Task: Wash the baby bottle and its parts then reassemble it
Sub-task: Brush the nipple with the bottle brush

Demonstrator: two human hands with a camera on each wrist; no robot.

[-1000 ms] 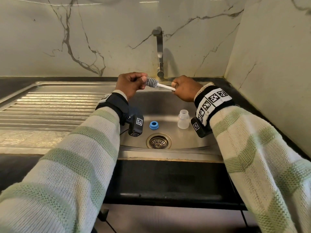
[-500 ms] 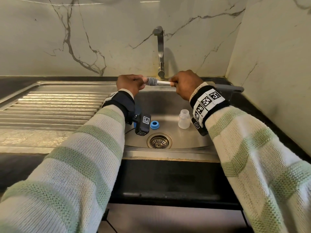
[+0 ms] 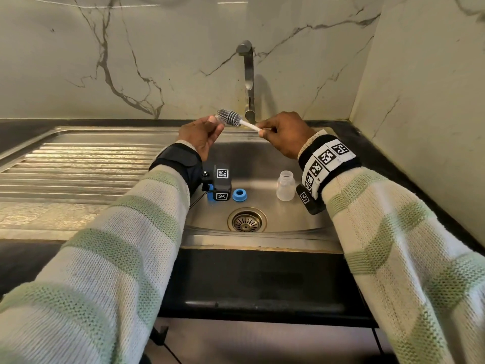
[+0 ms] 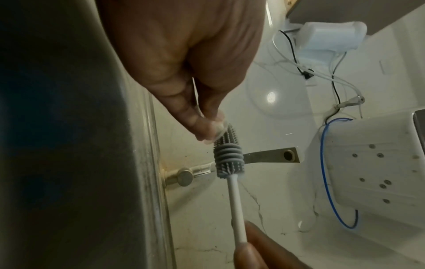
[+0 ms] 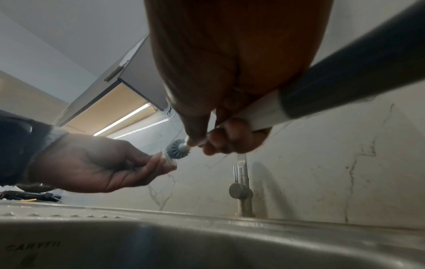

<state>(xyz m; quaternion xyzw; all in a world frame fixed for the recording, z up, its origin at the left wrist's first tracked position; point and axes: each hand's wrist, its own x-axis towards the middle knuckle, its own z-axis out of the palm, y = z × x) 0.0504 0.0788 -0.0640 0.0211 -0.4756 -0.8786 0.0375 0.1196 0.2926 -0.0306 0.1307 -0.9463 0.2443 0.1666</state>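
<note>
Over the sink, my left hand (image 3: 213, 126) pinches a clear silicone nipple (image 4: 219, 127) at its fingertips, palm turned up. In my right hand (image 3: 263, 129) is the white handle of a bottle brush; its grey ribbed head (image 3: 230, 118) lies between the hands, with its tip at the nipple's mouth (image 5: 169, 161). The clear bottle body (image 3: 285, 186) stands upright and uncapped on the sink floor, below my right wrist. A blue screw ring (image 3: 239, 195) lies flat on the sink floor left of the bottle. My left wrist camera partly hides another blue part beside the ring.
The tap (image 3: 248, 82) rises just behind the hands, with no water visible. The drain (image 3: 246, 220) is at the front of the steel basin (image 3: 262, 164). A ribbed drainboard (image 3: 78, 166) runs to the left, and a marble wall closes the right side.
Both hands rose a little. The brush head, earlier partly inside my left hand's grip, now shows almost whole, and the left palm has turned upward.
</note>
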